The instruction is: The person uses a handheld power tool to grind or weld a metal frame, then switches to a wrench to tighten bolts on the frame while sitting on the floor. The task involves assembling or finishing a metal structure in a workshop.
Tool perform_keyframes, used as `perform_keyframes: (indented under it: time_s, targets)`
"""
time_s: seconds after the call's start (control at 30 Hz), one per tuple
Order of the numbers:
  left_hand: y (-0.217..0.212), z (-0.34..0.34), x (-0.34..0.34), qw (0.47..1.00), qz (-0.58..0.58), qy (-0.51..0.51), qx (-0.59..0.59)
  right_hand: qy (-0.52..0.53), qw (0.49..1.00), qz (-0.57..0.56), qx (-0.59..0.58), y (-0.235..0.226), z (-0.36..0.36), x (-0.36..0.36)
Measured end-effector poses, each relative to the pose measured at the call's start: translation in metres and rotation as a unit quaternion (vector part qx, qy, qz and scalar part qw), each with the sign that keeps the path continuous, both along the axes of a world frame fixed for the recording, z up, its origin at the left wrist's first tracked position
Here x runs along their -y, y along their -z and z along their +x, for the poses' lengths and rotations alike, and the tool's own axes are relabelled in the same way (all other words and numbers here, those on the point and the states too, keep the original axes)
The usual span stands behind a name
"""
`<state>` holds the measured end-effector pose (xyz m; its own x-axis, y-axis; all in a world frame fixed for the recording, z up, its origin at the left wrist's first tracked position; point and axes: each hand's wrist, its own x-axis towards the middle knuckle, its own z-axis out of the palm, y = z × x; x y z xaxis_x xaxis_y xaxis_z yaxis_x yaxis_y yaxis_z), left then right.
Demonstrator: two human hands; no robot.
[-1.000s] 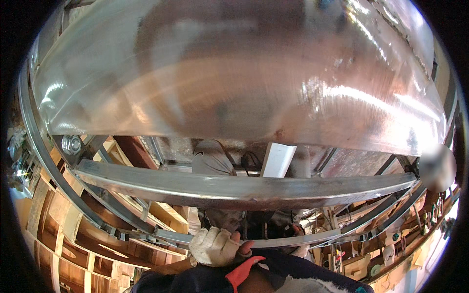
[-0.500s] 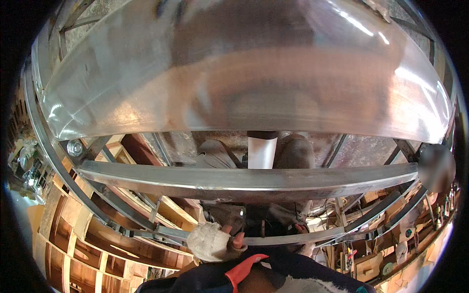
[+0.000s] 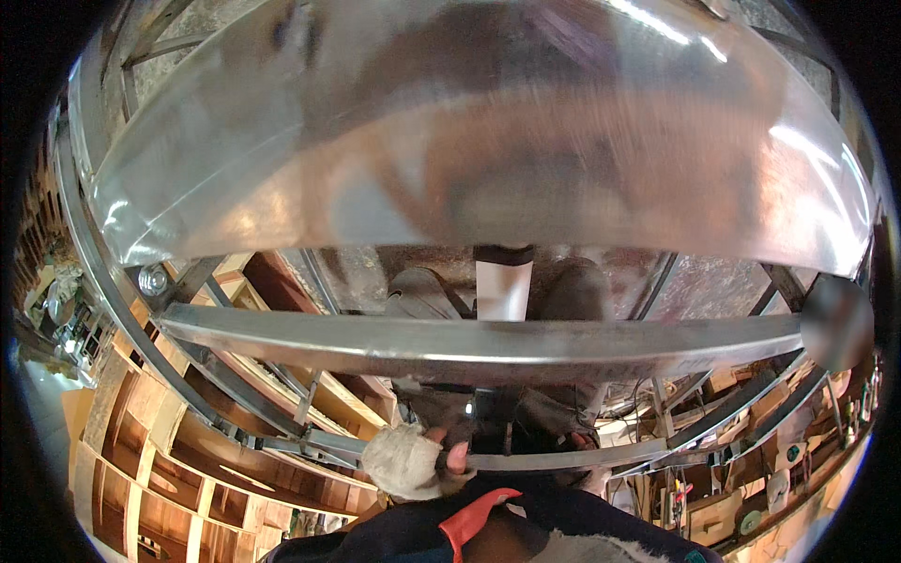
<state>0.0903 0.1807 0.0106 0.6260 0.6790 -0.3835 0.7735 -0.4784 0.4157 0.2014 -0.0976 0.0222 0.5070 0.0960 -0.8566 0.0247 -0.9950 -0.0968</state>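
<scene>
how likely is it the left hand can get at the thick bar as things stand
Probably yes: the gloved left hand is at the thin rail, below the thick bar in view, with nothing apparent blocking the gap, though depth is hard to judge.

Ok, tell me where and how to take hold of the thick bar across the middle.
Probably near mid-length: take the thick bar from the near side, palm on its flat upper face, fingers hooked over the far edge. It runs crosswise, and there both long edges border open gaps, leaving room to wrap around.
</scene>
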Motion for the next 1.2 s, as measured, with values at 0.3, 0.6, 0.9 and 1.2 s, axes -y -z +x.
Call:
perform_keyframes:
  time_s: [0.3, 0.6, 0.9, 1.2]
  targets:
    - [0.005, 0.017, -0.014, 0.998, 0.032, -0.018, 0.06, -0.076, 0.997, 0.022, 0.018, 0.002, 0.003, -0.006]
    - [0.013, 0.013, 0.001, 0.983, 0.147, -0.056, 0.098, -0.116, 0.93, 0.249, 0.245, 0.018, -0.014, 0.017]
    - [-0.009, -0.016, 0.013, 0.948, 0.111, -0.062, 0.291, 0.162, 0.791, 0.524, 0.273, 0.015, -0.039, 0.068]
    - [0.002, -0.167, 0.16, 0.841, 0.223, -0.157, 0.466, 0.399, 0.561, 0.71, -0.148, 0.087, -0.045, 0.255]
